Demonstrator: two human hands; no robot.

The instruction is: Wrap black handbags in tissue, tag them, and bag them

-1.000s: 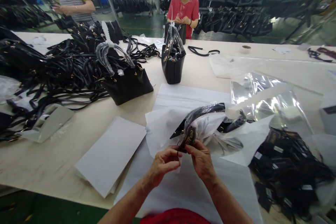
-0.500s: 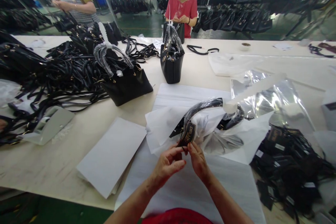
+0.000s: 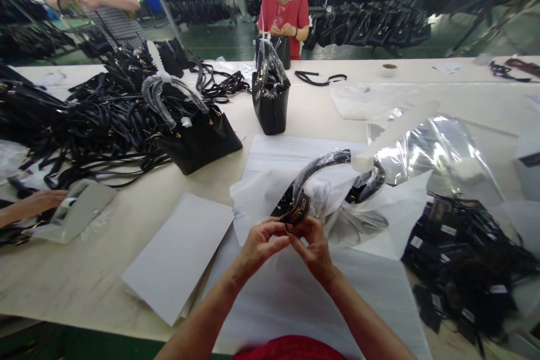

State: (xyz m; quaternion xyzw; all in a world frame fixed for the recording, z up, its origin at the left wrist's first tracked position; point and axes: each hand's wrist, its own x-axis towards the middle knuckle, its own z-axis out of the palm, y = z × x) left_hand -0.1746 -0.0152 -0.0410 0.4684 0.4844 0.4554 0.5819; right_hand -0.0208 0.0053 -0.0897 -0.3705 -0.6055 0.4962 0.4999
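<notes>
A black handbag lies wrapped in white paper, its handles covered in clear plastic. By the near handle is a dark tag with gold lettering. My left hand and my right hand meet just below this tag, fingertips pinched together on its thin dark cord. Both hands are closed, and the cord shows only in part between the fingers. Under the bag lie large white sheets.
Stacked white sheets lie left, black tags right. Two black handbags stand beyond, beside piled straps. Clear plastic lies back right. Another person's hand reaches in near a grey dispenser. Two people stand across the table.
My hands have drawn closer together at the cord, and the tag has tilted lower. Another person's hand has come further in at the left. The view has shifted slightly.
</notes>
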